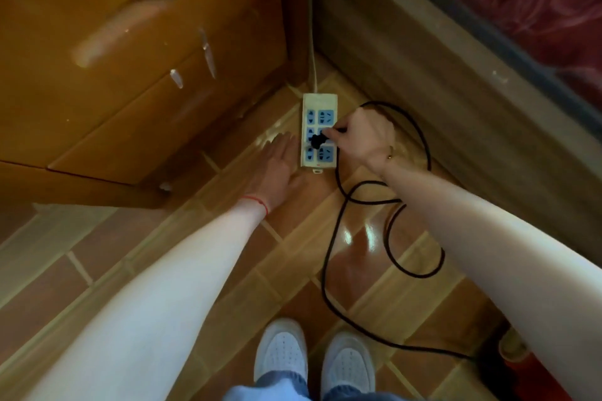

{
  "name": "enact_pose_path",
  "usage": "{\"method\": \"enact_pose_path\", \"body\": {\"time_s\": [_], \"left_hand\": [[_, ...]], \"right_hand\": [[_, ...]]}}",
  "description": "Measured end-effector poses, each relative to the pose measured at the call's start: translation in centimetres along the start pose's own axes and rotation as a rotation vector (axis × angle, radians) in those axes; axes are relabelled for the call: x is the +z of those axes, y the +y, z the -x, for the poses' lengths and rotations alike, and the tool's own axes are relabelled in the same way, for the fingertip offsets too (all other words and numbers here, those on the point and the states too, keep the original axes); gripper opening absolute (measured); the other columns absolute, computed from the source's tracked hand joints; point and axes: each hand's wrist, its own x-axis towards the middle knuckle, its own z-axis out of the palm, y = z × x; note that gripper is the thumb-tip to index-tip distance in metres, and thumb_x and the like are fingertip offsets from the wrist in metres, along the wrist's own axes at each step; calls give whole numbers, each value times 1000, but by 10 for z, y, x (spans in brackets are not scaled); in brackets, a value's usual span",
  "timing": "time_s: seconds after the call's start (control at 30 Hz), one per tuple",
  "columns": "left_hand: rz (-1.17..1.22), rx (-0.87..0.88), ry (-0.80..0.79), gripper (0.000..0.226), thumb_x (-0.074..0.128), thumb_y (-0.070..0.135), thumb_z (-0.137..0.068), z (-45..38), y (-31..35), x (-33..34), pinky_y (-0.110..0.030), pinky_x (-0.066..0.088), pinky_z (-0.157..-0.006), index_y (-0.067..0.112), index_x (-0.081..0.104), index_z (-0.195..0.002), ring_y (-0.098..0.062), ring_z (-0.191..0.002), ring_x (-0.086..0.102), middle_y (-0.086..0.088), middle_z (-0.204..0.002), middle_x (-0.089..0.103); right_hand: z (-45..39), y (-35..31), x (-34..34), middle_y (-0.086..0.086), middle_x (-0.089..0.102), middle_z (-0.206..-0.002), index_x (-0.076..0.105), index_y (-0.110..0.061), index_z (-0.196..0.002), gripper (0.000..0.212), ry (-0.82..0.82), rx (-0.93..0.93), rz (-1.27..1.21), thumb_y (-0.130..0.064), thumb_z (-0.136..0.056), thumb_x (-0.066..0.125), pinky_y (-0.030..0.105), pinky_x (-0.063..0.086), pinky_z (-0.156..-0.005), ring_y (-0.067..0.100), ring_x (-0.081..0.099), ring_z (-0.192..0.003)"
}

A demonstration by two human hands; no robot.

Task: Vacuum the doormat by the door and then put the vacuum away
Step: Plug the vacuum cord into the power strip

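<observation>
I saw my right hand [365, 137] pinched around the black plug [316, 141], which sat at the middle row of the white power strip [319, 130] on the tiled floor [228, 270]. My left hand [277, 169] lay open and flat on the floor, just beside the strip's left edge. The black cord [332, 238] looped from the plug across the tiles toward the lower right. A wooden cabinet [130, 58] stood to the left; my white shoes [312, 358] showed below. The vacuum itself was out of view.
</observation>
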Motion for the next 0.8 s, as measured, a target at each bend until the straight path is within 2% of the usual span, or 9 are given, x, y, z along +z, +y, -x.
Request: {"method": "enact_pose_path", "body": {"time_s": [0.1,0.2,0.3,0.67,0.8], "left_hand": [[30,67,38,89,60,47,-88,-12,-11,11,-42,8,-121,9,12,-153,-27,-147,10,-14,-159,12],[-25,137,88,90,59,52,-87,-19,-17,13,-35,5,-118,9,14,-153,-27,-146,13,-14,-159,16],[-53,189,139,91,59,53,-87,-25,-22,15,-37,9,-120,9,14,-153,-26,-146,14,-13,-159,17],[-153,228,106,87,50,60,-89,-35,-31,23,-37,9,-120,9,19,-152,-25,-147,16,-10,-158,22],[-143,233,99,86,51,59,-89,-38,-31,22,-38,11,-120,8,23,-151,-26,-146,17,-10,-157,23]], "right_hand": [[-10,2,3,0,73,-95,74,-30,-106,31,8,-89,106,-51,-90,57,26,38,-62,21,65,-88],[-13,2,9,-2,73,-93,75,-29,-103,30,16,-149,184,-50,-90,57,26,37,-61,19,65,-85],[-13,-2,18,0,72,-94,75,-25,-101,32,35,-215,244,-49,-90,57,26,38,-60,20,65,-85],[-16,-17,32,7,69,-101,71,-17,-105,32,74,-282,372,-43,-91,57,30,41,-64,26,65,-93],[-17,-28,30,8,67,-105,67,-11,-104,26,45,-319,457,-32,-93,58,32,40,-66,26,65,-97]]}}
